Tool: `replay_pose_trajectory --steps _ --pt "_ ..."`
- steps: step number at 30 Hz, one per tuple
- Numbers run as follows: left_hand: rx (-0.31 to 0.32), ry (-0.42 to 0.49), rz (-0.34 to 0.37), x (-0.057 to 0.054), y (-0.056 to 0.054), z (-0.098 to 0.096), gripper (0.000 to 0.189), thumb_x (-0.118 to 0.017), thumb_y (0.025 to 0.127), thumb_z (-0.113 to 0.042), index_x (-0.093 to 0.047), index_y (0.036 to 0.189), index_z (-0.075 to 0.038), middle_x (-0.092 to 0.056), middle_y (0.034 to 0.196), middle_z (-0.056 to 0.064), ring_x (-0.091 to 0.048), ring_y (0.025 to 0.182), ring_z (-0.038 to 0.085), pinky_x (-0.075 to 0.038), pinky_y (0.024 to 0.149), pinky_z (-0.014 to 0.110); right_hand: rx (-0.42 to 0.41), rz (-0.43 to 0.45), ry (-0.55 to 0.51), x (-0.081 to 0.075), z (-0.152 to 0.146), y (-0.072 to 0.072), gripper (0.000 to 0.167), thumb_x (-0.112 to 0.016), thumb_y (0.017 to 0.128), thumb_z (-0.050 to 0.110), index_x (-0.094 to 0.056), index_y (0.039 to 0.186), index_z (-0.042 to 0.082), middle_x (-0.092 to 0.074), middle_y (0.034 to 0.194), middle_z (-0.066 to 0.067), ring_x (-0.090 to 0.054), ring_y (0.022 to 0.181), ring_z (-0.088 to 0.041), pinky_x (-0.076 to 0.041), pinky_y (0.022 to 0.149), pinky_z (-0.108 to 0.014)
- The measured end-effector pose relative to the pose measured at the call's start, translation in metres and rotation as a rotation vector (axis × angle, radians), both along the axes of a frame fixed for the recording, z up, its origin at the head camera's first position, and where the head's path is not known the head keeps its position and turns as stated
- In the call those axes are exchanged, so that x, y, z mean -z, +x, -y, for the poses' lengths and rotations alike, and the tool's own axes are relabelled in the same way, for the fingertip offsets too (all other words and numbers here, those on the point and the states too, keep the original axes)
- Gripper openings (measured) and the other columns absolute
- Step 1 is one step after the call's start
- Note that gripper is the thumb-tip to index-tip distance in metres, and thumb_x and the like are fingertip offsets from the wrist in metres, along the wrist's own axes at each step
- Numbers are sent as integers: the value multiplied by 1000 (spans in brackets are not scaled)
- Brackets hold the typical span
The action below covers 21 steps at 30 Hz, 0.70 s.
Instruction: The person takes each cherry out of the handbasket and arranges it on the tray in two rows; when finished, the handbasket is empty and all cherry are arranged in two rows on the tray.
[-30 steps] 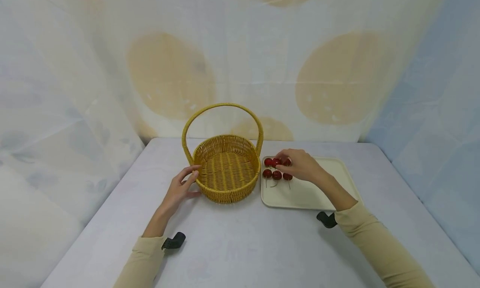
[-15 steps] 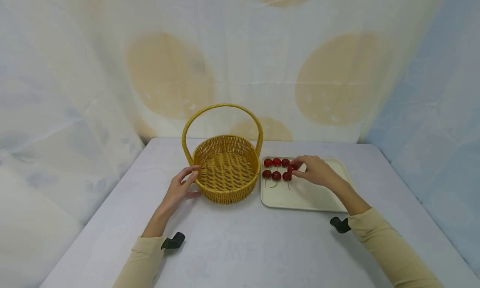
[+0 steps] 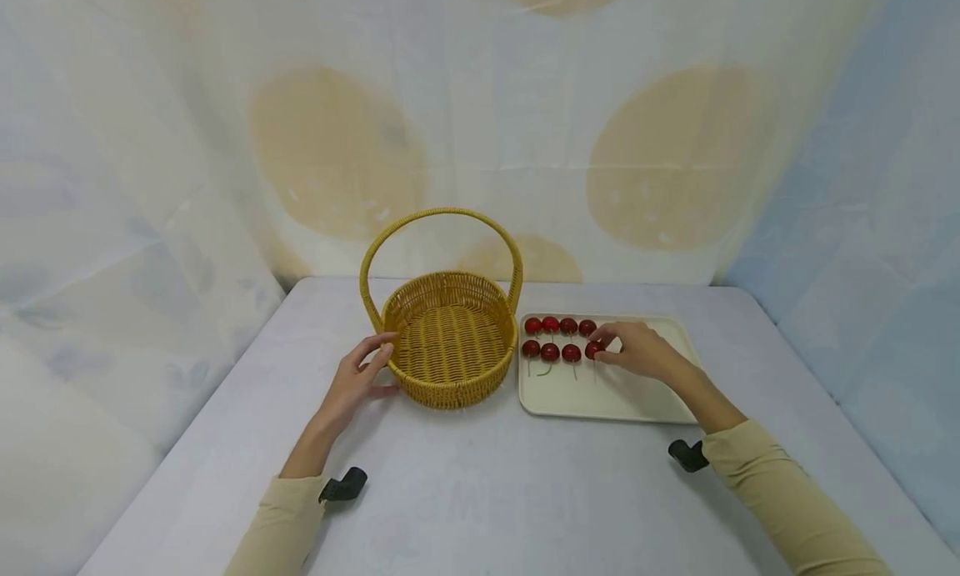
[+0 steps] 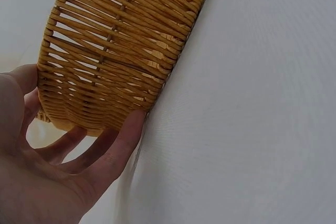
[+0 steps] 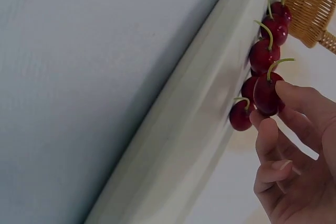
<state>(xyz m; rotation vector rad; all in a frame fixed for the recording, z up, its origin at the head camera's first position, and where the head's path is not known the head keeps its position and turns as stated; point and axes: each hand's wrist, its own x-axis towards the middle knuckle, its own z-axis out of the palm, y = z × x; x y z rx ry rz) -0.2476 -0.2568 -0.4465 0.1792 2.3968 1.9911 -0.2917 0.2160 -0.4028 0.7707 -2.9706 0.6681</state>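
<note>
Fingers of my left hand touch the outer wall and rim of a yellow woven basket, which stands upright with its tall handle raised. In the left wrist view, the spread fingers lie along the basket's weave, low near the table. My right hand pinches a dark red cherry between thumb and fingertips. It is at the right end of the front of two cherry rows, close over a cream tray. Several other cherries lie on the tray's left part, stems toward me.
Basket and tray stand side by side on a white-covered table, the basket's right side near the tray's left edge. Patterned cloth hangs behind and on both sides. A black wrist mount sticks out from the right sleeve.
My right hand has carried the cherry rightward along the tray, then toward me to the front row's end. A cherry at the back row's right end now shows. The left hand has stayed.
</note>
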Motion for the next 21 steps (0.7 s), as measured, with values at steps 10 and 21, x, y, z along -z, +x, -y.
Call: replay_pose_trajectory --steps 10,21 --pt "-4 -17 8 1 0 1 59 -53 97 -51 -44 145 -17 -31 156 1 -41 139 41 -62 81 48 -9 14 -14 7 0 -3 28 -71 89 14 -67 115 3 -72 99 -11 -64 82 -20 -50 64 -27" --pt "-9 0 9 1 1 0 57 -53 98 -49 -44 145 -17 -32 155 0 -42 138 40 -62 81 49 33 60 53 7 9 -6 32 -70 90 17 -66 119 4 -72 103 -11 -65 86 -21 -51 63 -29"
